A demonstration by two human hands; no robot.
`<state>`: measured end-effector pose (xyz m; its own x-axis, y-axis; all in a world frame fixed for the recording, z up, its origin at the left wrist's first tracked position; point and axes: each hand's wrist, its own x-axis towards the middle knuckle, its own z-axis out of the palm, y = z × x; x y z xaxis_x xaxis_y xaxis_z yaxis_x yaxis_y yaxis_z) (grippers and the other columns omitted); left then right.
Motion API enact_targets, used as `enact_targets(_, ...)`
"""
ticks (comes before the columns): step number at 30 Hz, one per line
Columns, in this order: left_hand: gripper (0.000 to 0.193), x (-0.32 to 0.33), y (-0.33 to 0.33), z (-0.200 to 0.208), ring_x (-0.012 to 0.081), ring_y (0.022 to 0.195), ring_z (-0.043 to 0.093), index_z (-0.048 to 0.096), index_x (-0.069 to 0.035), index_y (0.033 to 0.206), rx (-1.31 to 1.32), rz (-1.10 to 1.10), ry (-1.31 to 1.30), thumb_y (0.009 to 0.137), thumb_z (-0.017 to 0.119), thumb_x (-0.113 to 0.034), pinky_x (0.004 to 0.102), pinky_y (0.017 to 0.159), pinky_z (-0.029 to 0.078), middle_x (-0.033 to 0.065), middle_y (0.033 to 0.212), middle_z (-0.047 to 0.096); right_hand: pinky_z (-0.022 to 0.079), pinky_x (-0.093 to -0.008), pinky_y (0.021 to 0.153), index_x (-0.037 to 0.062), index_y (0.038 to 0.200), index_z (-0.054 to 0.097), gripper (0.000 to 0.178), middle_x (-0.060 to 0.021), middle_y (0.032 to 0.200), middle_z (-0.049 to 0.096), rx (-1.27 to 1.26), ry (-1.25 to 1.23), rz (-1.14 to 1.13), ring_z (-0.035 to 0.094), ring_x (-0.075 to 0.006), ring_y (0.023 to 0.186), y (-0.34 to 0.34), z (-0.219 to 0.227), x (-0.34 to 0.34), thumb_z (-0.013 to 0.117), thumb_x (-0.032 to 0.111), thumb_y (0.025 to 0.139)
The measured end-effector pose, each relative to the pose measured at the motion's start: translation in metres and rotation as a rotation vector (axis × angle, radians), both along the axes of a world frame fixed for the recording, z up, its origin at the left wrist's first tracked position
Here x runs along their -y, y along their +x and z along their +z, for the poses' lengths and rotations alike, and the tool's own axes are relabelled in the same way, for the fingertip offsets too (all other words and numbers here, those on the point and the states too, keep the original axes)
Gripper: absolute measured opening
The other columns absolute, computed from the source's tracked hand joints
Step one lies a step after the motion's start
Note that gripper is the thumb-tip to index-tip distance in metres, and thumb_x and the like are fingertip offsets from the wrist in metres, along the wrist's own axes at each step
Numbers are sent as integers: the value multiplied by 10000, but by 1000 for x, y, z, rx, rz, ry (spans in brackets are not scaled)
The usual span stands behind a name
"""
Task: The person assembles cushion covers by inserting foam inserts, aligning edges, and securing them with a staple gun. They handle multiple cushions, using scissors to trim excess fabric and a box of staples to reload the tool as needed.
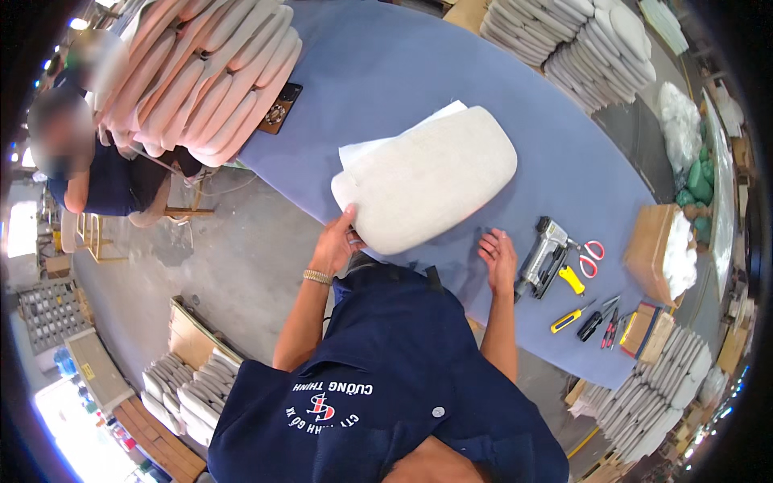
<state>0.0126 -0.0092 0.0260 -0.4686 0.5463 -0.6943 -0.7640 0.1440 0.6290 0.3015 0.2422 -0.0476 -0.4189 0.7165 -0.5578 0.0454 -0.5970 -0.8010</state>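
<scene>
A padded seat cushion [431,181], light beige with rounded corners, lies slantwise on the blue-covered table [362,64]. White sheet material [403,138] sticks out from beneath its far left side. My left hand [332,243] pinches the cushion's near left corner, thumb on top and the other fingers under the edge. To the right of the cushion, my right hand [499,256] is over the table's near side, fingers loosely bent and apart, holding nothing. Beside it lies a silver and black pneumatic staple gun [544,256].
Red-handled scissors [592,258], a yellow-handled cutter [572,279] and screwdrivers [567,320] lie at the right. A cardboard box [651,249] with white stuffing stands beyond. Stacked cushions [201,72] rise at the far left, near a seated person [109,177].
</scene>
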Motion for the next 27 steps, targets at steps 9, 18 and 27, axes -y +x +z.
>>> enact_targets(9, 737, -16, 26, 25, 234, 793, 717, 623, 158, 1165, -218, -469, -81, 931, 694, -537, 339, 699, 631, 217, 982, 692, 477, -499, 1047, 47, 1472, 440, 684, -158, 1397, 567, -457, -270, -145, 554, -334, 1274, -93, 35, 9, 612, 486, 977)
enact_targets(18, 902, -4, 42, 31, 169, 682, 690, 764, 51, 921, -290, -717, -51, 933, 436, -789, 289, 658, 565, 117, 770, 729, 538, -425, 947, -63, 1359, 524, 630, -184, 1247, 655, -113, 126, -30, 663, -305, 1081, -90, 98, -24, 755, 290, 891)
enact_targets(27, 831, -44, 50, 65, 387, 1077, 667, 495, -6, 1416, -1194, -586, -292, 932, 558, -679, 469, 932, 518, 260, 1293, 616, 525, -272, 737, -4, 1426, 450, 521, -107, 1100, 644, -9, 525, 429, 618, -140, 902, -102, 101, 4, 661, 205, 998)
